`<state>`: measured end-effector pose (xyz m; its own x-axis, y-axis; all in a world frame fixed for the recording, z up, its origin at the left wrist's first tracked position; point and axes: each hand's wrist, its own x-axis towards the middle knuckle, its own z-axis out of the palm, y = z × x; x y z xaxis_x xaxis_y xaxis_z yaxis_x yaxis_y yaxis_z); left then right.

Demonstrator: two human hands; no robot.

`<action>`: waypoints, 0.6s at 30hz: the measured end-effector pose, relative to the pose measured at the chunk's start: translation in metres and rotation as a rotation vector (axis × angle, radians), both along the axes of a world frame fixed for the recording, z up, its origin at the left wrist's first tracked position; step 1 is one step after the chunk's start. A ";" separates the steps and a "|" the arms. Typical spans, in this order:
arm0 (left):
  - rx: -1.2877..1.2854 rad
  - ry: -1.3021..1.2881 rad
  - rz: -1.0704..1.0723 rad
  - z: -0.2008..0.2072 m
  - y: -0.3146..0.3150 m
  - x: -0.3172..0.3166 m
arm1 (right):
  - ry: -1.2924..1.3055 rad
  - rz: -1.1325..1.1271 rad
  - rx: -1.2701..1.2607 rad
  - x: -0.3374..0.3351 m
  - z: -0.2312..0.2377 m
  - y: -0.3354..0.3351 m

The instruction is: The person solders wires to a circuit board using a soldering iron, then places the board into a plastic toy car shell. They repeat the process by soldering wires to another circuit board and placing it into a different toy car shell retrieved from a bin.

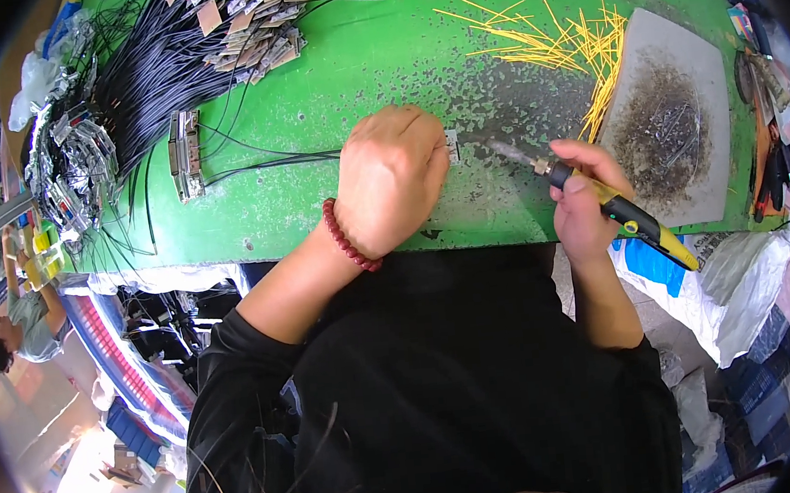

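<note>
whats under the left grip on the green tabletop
Black cables run in from the left, and part of a small pale piece shows beyond the right side of the left grip. The cable ends and the rest of that piece are covered.

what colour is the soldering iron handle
Black and yellow: the soldering iron handle, in the head view.

black top [444, 374] | black sleeves [242, 373], ending on forearms | left bracelet [345, 240], round dark-red beads | fingers [586, 155] bare
</note>
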<state>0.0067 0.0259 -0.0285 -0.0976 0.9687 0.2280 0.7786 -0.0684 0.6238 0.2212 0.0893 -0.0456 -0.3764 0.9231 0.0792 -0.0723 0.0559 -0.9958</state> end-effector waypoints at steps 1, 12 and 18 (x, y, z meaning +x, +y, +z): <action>-0.009 -0.014 -0.010 0.000 0.000 -0.001 | 0.002 0.001 -0.004 -0.001 -0.002 -0.001; -0.022 -0.049 -0.023 0.001 0.002 -0.002 | 0.016 0.109 0.001 -0.003 -0.001 0.001; -0.020 -0.040 -0.019 0.001 0.002 -0.002 | -0.007 0.143 0.004 -0.004 0.001 0.002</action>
<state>0.0043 0.0280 -0.0272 -0.0878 0.9749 0.2048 0.7518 -0.0700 0.6557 0.2176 0.0918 -0.0446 -0.5042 0.8598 0.0803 -0.0734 0.0500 -0.9961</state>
